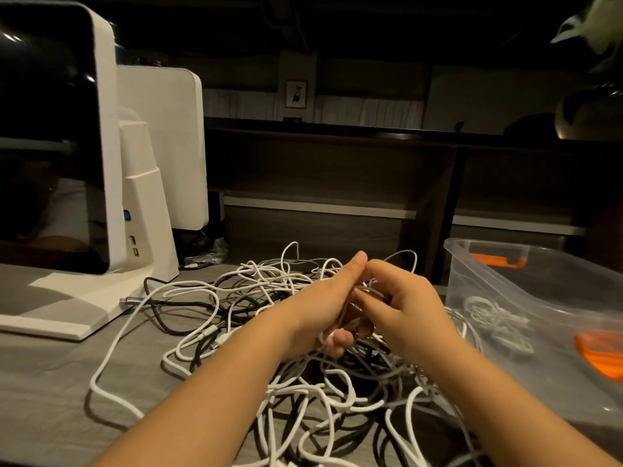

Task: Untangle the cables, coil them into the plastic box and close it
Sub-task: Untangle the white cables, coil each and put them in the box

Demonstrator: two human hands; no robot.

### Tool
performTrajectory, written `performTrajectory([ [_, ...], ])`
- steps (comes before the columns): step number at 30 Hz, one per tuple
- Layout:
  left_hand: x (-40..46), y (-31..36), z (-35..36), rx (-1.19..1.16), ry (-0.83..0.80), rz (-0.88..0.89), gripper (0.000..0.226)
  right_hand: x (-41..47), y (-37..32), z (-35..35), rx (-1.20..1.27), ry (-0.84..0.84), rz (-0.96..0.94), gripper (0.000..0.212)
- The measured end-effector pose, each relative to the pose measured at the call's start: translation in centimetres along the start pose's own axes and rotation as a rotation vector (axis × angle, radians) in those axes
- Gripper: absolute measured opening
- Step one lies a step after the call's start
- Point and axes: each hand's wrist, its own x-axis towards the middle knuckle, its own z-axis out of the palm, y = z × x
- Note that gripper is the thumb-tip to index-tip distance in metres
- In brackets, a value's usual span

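Note:
A tangle of white and black cables is spread over the grey table in front of me. Both hands are raised together just above the middle of the pile. My left hand grips a bunch of white cable, a loop showing at its curled fingers. My right hand has its fingers curled against the same bunch, pinching cable strands. The clear plastic box with orange latches stands open at the right. A coiled grey cable lies inside it.
A white point-of-sale monitor on its stand occupies the left side, with a grey plug at its base. Dark wooden shelving runs along the back. A dark vase with a plant stands at the far right.

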Motion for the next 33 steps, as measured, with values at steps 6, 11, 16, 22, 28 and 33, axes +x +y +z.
performTrajectory([
  [6,-0.3,0.1,-0.3,-0.106,-0.075,-0.057,0.059,0.2,0.4,-0.1,0.094,0.022,0.026,0.023],
  [11,-0.5,0.3,-0.6,-0.198,-0.190,-0.050,0.041,0.6,0.6,-0.3,0.099,0.072,0.051,0.025],
  [16,-0.4,0.1,-0.4,-0.036,-0.166,-0.031,0.024,0.6,0.7,-0.4,0.280,0.027,0.122,0.013],
  [22,-0.7,0.4,-0.1,-0.034,-0.133,-0.003,0.018,0.8,1.2,-0.2,0.254,-0.019,0.112,0.026],
  [28,-0.4,0.6,0.1,-0.172,-0.106,0.013,0.033,0.8,1.6,-0.3,0.231,-0.004,0.124,0.038],
  [33,0.4,0.6,0.0,-0.243,0.169,0.196,0.030,0.9,1.7,-0.2,0.093,-0.024,0.171,0.027],
])
